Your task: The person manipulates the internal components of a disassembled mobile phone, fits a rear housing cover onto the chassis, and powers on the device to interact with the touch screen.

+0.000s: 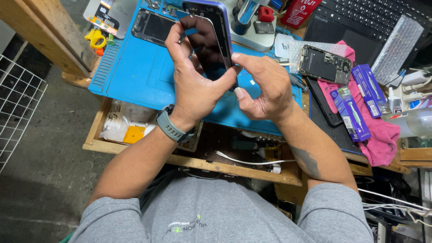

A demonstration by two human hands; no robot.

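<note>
My left hand (191, 83) grips a purple-edged smartphone (209, 38) held upright over a blue work mat (135, 76). The phone's dark screen panel looks lifted away from the body along one side. My right hand (261, 85) pinches the phone's lower right edge with thumb and forefinger. A grey watch sits on my left wrist (173, 126).
An opened phone body (325, 64) with exposed parts lies on bubble wrap and a pink cloth (382, 135). Another dark screen (153, 26) rests on the mat. Purple boxes (353, 112), a black keyboard (373, 18), yellow clips (96, 38) and an open drawer (135, 130) surround it.
</note>
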